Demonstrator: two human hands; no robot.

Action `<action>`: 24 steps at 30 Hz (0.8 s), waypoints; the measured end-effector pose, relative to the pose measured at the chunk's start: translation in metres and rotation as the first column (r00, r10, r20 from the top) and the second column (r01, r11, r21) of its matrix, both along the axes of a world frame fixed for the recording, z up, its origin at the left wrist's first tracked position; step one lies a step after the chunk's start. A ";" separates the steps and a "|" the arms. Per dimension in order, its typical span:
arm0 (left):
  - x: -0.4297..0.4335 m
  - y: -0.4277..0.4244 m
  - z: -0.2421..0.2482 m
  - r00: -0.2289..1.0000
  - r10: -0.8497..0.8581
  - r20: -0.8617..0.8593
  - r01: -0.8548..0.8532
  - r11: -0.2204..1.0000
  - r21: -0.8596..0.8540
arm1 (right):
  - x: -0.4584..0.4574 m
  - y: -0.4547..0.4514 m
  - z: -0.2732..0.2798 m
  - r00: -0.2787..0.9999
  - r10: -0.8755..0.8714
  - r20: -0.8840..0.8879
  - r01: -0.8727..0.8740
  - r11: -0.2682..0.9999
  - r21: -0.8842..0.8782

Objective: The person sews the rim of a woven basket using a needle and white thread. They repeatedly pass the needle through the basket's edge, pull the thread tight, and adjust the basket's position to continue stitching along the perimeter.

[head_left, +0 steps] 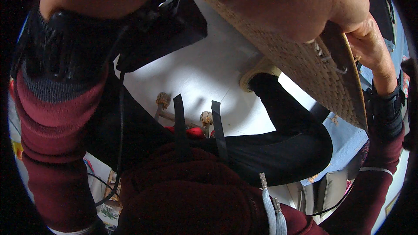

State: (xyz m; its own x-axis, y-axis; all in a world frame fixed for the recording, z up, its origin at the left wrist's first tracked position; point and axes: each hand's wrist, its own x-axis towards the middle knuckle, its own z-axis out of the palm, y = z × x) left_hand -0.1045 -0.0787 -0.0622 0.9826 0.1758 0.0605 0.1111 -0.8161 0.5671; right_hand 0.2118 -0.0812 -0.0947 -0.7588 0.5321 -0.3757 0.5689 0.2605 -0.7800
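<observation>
Close to the camera, my left hand [267,3] reaches across the top of the view, large and partly cut off. Its fingers are hidden, and it overlaps the upper part of a tilted woven panel [294,62] with a stiff rim. At the panel's right edge my right hand [369,45] holds on, its fingertips out of sight behind it. A white cord [329,59] hangs at the panel near my left hand. Black bands surround both wrists. A black box-shaped device [169,32] sits below my left wrist, with a black cable [121,111] running down.
Below are my black-trousered legs and a light slipper [243,81] on the white floor [202,62]. Wooden furniture legs with fabric covers [163,99] stand between my legs. Blue patterned fabric [346,143] and a grey cushion-like object [331,191] lie at the right.
</observation>
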 end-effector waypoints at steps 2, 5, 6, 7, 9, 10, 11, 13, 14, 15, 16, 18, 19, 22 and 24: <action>0.000 0.001 0.001 1.000 0.002 0.001 -0.002 1.000 -0.005 | 0.000 -0.001 0.000 1.000 0.012 -0.011 -0.012 1.000 -0.002; 0.001 0.002 0.000 1.000 -0.002 -0.003 0.002 1.000 -0.002 | -0.009 0.000 0.002 0.999 0.028 -0.026 -0.028 1.000 -0.012; 0.001 0.002 0.000 1.000 -0.002 -0.002 0.002 1.000 -0.005 | -0.015 -0.002 0.003 0.998 0.037 -0.044 -0.038 0.999 -0.011; 0.001 0.003 0.000 1.000 0.000 -0.002 0.000 1.000 -0.006 | -0.022 -0.003 0.004 0.998 0.046 -0.049 -0.046 0.999 -0.007; 0.001 0.002 0.000 1.000 0.001 0.000 -0.001 1.000 0.003 | -0.039 -0.005 0.007 0.996 0.065 -0.059 -0.065 0.998 0.003; 0.000 0.001 0.001 1.000 0.004 0.002 -0.004 1.000 0.005 | -0.049 -0.006 0.009 0.995 0.077 -0.063 -0.077 0.997 0.012; 0.000 0.000 0.001 1.000 0.006 0.005 -0.006 1.000 0.006 | -0.058 -0.007 0.010 0.993 0.091 -0.069 -0.090 0.996 0.021; -0.001 0.000 0.002 1.000 0.006 0.005 -0.006 1.000 0.007 | -0.074 -0.008 0.016 0.991 0.112 -0.079 -0.110 0.993 0.033; -0.001 0.000 0.003 1.000 0.006 0.006 -0.006 1.000 0.010 | -0.079 -0.009 0.020 0.980 0.177 -0.088 -0.164 0.977 0.138; -0.002 0.000 0.004 1.000 0.005 0.008 -0.006 1.000 0.008 | -0.083 -0.009 0.023 0.966 0.243 -0.090 -0.216 0.946 0.241; -0.002 0.001 0.004 1.000 0.001 0.006 -0.001 1.000 0.010 | -0.086 -0.010 0.025 0.955 0.275 -0.106 -0.235 0.927 0.291; -0.001 0.001 0.005 1.000 -0.005 0.000 0.005 1.000 0.011 | -0.087 -0.011 0.028 0.980 0.190 -0.054 -0.173 0.957 0.231; -0.001 0.003 0.007 1.000 0.004 0.000 -0.004 1.000 0.011 | -0.086 -0.011 0.030 0.987 0.152 -0.059 -0.139 0.974 0.181; -0.001 0.003 0.011 1.000 -0.006 -0.011 0.006 1.000 0.020 | -0.079 -0.013 0.030 0.987 0.151 -0.058 -0.139 0.976 0.170; -0.001 0.003 0.013 1.000 -0.011 -0.016 0.011 1.000 0.023 | -0.075 -0.012 0.030 0.983 0.177 -0.050 -0.163 0.964 0.212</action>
State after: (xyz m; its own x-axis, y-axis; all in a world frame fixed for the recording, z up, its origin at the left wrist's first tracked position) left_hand -0.1054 -0.0755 -0.0491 0.9853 0.1638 0.0488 0.1109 -0.8303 0.5462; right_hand 0.1371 -0.0929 -0.0644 -0.8648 0.4534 -0.2157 0.4496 0.5081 -0.7347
